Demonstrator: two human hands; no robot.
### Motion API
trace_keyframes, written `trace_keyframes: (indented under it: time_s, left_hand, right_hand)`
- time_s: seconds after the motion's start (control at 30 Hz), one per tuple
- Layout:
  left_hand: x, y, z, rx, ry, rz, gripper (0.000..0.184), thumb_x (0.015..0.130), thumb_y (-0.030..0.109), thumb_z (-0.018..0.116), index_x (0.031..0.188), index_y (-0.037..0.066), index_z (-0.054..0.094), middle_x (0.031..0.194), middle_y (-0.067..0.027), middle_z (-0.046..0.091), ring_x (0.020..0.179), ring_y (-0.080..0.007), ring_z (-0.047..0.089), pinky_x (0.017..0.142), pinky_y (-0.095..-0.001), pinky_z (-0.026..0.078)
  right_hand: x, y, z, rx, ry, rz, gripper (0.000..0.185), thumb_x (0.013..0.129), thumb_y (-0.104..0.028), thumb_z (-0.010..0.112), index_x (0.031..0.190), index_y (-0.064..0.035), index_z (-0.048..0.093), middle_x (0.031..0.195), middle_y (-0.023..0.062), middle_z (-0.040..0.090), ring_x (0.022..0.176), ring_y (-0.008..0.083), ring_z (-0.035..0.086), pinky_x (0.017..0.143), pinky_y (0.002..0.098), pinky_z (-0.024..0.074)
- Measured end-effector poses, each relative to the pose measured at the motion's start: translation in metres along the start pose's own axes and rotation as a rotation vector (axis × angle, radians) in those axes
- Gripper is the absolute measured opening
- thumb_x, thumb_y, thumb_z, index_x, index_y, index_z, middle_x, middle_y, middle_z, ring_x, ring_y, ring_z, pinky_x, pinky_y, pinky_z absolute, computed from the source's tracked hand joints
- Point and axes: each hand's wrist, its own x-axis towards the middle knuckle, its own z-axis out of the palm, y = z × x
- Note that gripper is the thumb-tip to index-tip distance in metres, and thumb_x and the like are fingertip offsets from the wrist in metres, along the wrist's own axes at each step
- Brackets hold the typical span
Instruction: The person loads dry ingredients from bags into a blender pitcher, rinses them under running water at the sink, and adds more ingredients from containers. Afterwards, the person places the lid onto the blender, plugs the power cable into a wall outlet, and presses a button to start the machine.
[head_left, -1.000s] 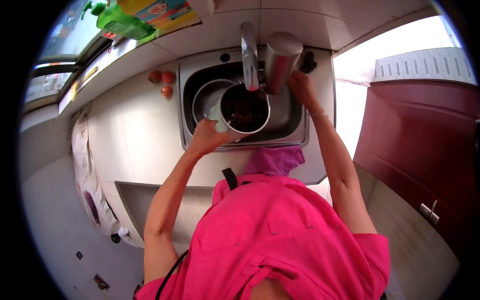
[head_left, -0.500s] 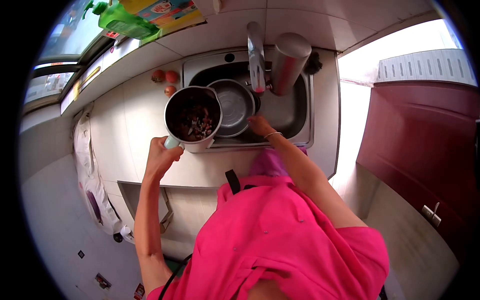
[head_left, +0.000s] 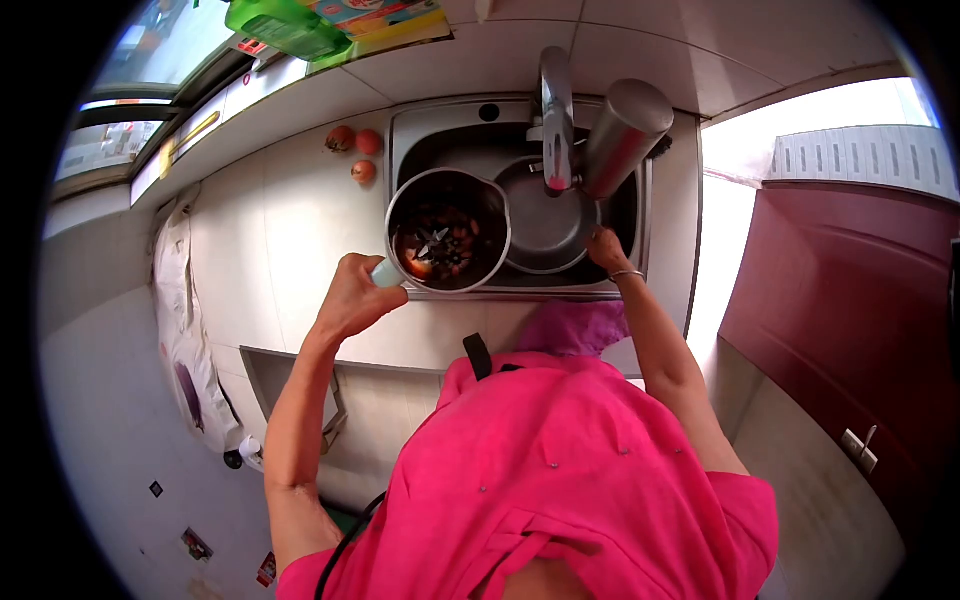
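Note:
My left hand (head_left: 362, 296) is wrapped round the pale green handle of a deep jug (head_left: 448, 232), tilted over the sink's left part. Metal blades, dark liquid and reddish-brown pieces show inside it. My right hand (head_left: 606, 250) grips the right rim of a round metal basin (head_left: 548, 225) in the sink (head_left: 622, 290). Above the basin hangs the chrome faucet (head_left: 556, 110), with a metal cylinder (head_left: 630, 130) attached beside it. The jug hides part of the basin's left side.
Several round reddish fruits or vegetables (head_left: 364, 172) lie on the counter (head_left: 310, 230) left of the sink. A purple cloth (head_left: 572, 328) lies at the front edge. A green bottle (head_left: 285, 25) stands on the ledge, and a dark red panel (head_left: 830, 340) is at the right.
The jug went left from beneath the faucet, then slightly back right over the sink. My right hand left the cylinder and took the basin's rim; the basin has moved right under the faucet.

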Motion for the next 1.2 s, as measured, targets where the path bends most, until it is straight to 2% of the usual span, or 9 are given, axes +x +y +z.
trace_keyframes:
  time_s: [0.1, 0.27, 0.4, 0.47, 0.6, 0.8, 0.9, 1.1, 1.2]
  left_hand:
    - [0.002, 0.013, 0.004, 0.042, -0.026, 0.021, 0.020, 0.063, 0.009, 0.063, 0.061, -0.008, 0.052, 0.050, -0.0042, 0.042, 0.052, -0.0085, 0.041, 0.047, -0.0310, 0.038]
    - [0.013, 0.018, 0.012, 0.279, -0.028, 0.080, 0.025, 0.059, 0.011, 0.063, 0.057, -0.009, 0.048, 0.047, -0.0172, 0.041, 0.046, -0.0180, 0.045, 0.050, -0.0354, 0.042]
    - [0.011, 0.029, 0.017, 0.418, -0.020, 0.148, 0.027, 0.058, 0.015, 0.062, 0.056, -0.010, 0.049, 0.052, -0.0267, 0.047, 0.047, -0.0352, 0.049, 0.054, -0.0416, 0.044]
    - [0.012, 0.030, 0.019, 0.498, -0.030, 0.154, 0.027, 0.059, 0.015, 0.062, 0.056, -0.010, 0.052, 0.055, -0.0286, 0.051, 0.051, -0.0409, 0.051, 0.056, -0.0443, 0.046]
    - [0.012, 0.038, 0.024, 0.639, -0.021, 0.158, 0.025, 0.060, 0.015, 0.062, 0.058, -0.009, 0.056, 0.059, -0.0292, 0.054, 0.058, -0.0437, 0.056, 0.062, -0.0466, 0.048]
    - [0.013, 0.044, 0.029, 0.777, -0.019, 0.189, 0.025, 0.062, 0.017, 0.062, 0.065, -0.009, 0.063, 0.064, -0.0297, 0.059, 0.065, -0.0455, 0.061, 0.068, -0.0483, 0.052]
    - [0.018, 0.046, 0.034, 0.820, -0.017, 0.187, 0.026, 0.063, 0.017, 0.063, 0.067, -0.008, 0.064, 0.066, -0.0293, 0.060, 0.068, -0.0451, 0.062, 0.070, -0.0486, 0.053]
    - [0.023, 0.050, 0.044, 0.919, -0.016, 0.243, 0.026, 0.064, 0.017, 0.063, 0.067, -0.008, 0.064, 0.069, -0.0299, 0.061, 0.069, -0.0440, 0.064, 0.069, -0.0480, 0.053]
    - [0.028, 0.049, 0.046, 0.955, -0.006, 0.268, 0.025, 0.063, 0.017, 0.063, 0.068, -0.008, 0.065, 0.068, -0.0303, 0.061, 0.068, -0.0441, 0.063, 0.069, -0.0480, 0.053]
  right_hand:
    - [-0.032, 0.003, -0.006, -0.078, 0.341, -0.172, 0.033, 0.085, -0.017, 0.057, 0.111, 0.0021, 0.063, 0.100, 0.0253, 0.065, 0.096, 0.0418, 0.062, 0.082, 0.0434, 0.0508]
    - [-0.106, -0.085, -0.066, 0.244, 0.200, -0.191, 0.025, 0.090, -0.012, 0.056, 0.110, 0.0011, 0.063, 0.101, 0.0212, 0.066, 0.092, 0.0382, 0.065, 0.079, 0.0390, 0.0515]
    - [-0.147, -0.163, -0.102, 0.597, 0.261, -0.183, 0.022, 0.089, -0.009, 0.058, 0.109, -0.0004, 0.063, 0.101, 0.0173, 0.067, 0.087, 0.0344, 0.067, 0.075, 0.0348, 0.0515]
    - [-0.155, -0.195, -0.113, 0.573, 0.302, -0.325, 0.023, 0.089, -0.007, 0.059, 0.111, -0.0012, 0.062, 0.100, 0.0165, 0.066, 0.088, 0.0322, 0.066, 0.074, 0.0354, 0.0518]
    - [-0.145, -0.232, -0.099, 0.329, 0.314, -0.558, 0.025, 0.086, -0.007, 0.059, 0.111, -0.0026, 0.059, 0.100, 0.0152, 0.064, 0.091, 0.0272, 0.065, 0.071, 0.0364, 0.0524]
    - [-0.103, -0.275, -0.058, -0.206, 0.198, -0.469, 0.023, 0.075, -0.004, 0.059, 0.097, 0.0018, 0.061, 0.103, 0.0176, 0.060, 0.092, 0.0288, 0.064, 0.065, 0.0359, 0.0556]
    - [-0.084, -0.283, -0.034, -0.302, 0.106, -0.375, 0.021, 0.076, -0.011, 0.059, 0.094, -0.0019, 0.066, 0.102, 0.0172, 0.062, 0.089, 0.0260, 0.065, 0.062, 0.0346, 0.0560]
    - [-0.073, -0.276, -0.016, -0.155, 0.227, -0.475, 0.016, 0.072, -0.009, 0.061, 0.086, -0.0030, 0.067, 0.091, 0.0194, 0.062, 0.082, 0.0278, 0.065, 0.063, 0.0357, 0.0546]
    - [-0.069, -0.276, -0.019, -0.256, 0.193, -0.490, 0.017, 0.078, -0.015, 0.060, 0.088, -0.0052, 0.069, 0.098, 0.0165, 0.064, 0.088, 0.0260, 0.065, 0.064, 0.0333, 0.0568]
